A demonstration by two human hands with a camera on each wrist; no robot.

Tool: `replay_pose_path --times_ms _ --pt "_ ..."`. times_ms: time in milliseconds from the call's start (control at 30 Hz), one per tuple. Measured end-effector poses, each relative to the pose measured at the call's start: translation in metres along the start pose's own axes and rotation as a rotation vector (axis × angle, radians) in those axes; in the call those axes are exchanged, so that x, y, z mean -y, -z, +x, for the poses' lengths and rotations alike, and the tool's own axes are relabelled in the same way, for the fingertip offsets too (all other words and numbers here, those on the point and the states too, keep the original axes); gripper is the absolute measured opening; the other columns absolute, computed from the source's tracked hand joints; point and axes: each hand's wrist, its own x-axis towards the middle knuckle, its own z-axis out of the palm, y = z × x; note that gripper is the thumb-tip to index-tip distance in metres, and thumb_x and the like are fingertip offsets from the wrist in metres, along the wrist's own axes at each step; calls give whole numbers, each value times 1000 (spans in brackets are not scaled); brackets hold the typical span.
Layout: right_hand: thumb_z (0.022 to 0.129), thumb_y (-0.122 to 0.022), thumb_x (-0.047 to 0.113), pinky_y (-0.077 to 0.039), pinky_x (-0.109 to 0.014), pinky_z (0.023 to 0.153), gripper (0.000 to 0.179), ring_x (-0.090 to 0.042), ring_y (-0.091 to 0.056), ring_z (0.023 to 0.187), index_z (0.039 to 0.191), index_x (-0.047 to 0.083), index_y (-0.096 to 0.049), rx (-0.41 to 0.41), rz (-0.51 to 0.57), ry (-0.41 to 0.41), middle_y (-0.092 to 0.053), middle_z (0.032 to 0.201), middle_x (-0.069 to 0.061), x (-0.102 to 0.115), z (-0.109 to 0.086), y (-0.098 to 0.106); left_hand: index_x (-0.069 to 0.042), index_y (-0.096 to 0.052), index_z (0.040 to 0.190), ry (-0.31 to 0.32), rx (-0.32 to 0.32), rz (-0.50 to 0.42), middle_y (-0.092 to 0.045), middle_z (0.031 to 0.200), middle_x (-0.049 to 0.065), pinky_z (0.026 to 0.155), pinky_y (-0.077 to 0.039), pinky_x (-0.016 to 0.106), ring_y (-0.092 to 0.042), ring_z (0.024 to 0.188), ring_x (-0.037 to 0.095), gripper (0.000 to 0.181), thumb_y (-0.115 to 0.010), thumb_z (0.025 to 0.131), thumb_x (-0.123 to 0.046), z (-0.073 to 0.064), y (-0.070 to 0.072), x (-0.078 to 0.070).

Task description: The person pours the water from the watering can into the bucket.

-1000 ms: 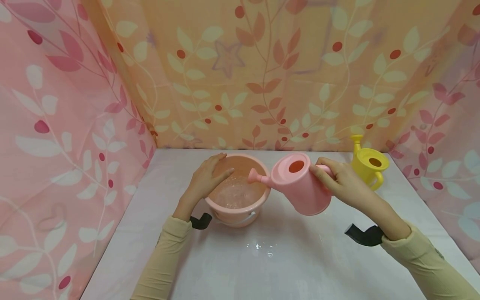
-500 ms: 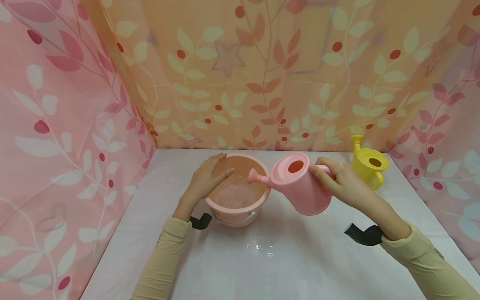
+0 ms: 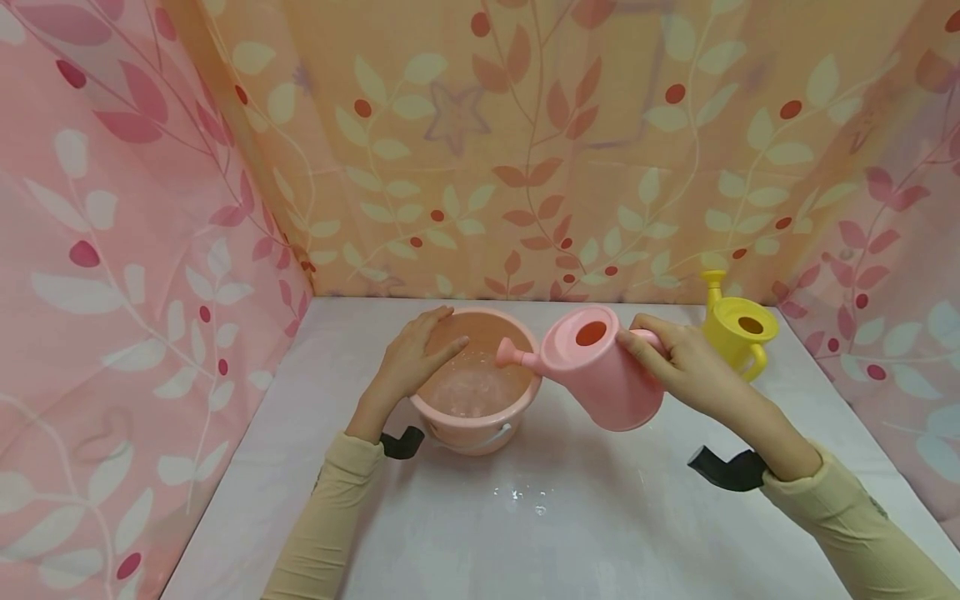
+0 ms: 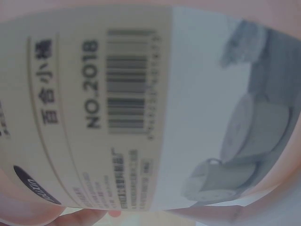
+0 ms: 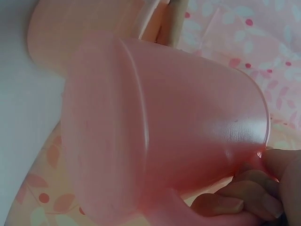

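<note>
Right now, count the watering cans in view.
2: the pink can in the right hand, spout over the bucket; the yellow can on the table, far right.

Hands, two, bare: left hand (image 3: 411, 358), back upward, thumb spread from the fingers; right hand (image 3: 678, 362), fingers curled in a grip, thumb extended; left forearm (image 3: 324, 517) and right forearm (image 3: 851, 521), sleeved, angled inward.

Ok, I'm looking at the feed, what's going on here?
A person's right hand holds a pink watering can by its handle, tilted, with the spout over a pale pink bucket. Their left hand rests at the bucket's rim. The bucket has water in it; whether any is leaving the spout is hard to make out. A yellow watering can stands farther back on the right, in neither hand.
</note>
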Motion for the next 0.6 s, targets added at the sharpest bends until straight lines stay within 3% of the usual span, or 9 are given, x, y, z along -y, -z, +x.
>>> replay_pose_path --times_ms 600 --pt "96 -50 33 -47 -25 53 21 -16 -51 62 83 17 -52 18 1 -18 -51 64 1 0 0 0 -24 -39 141 3 6 2 -41 143 -1 101 -33 55 -37 130 25 71 -46 84 -66 0 1 -1"
